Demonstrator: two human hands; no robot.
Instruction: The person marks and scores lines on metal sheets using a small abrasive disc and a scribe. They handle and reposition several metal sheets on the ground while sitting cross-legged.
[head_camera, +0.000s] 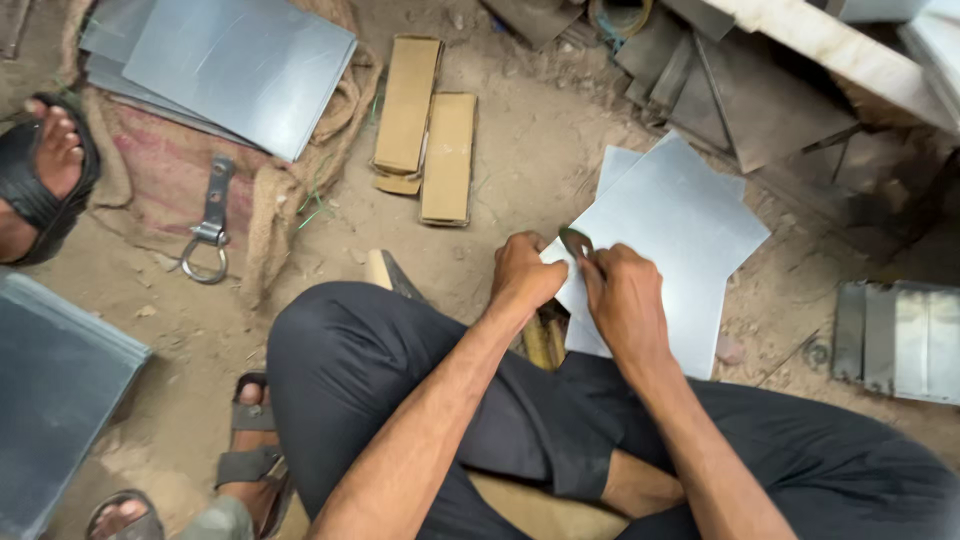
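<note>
Sitting: the person sits on the dirt floor (520, 150) in the head view, knees in dark trousers (400, 370) filling the near part.
Left hand: the left hand (522, 275) is curled shut on the near left edge of a metal sheet (680, 240).
Right hand: the right hand (625, 300) rests on the same sheet, fingers closed around a small dark tool (575, 242) whose tip shows between the two hands.
Sheet: grey and flat, it lies on other sheets on the floor, just right of centre and beyond the knees.
Far left: a stack of grey sheets (240, 65) lies on burlap sacking (170, 170), with a strap and metal ring (208, 235) near it.
Far centre: two cardboard pieces (430, 130) lie side by side.
Left edge: another person's sandalled foot (40, 170).
</note>
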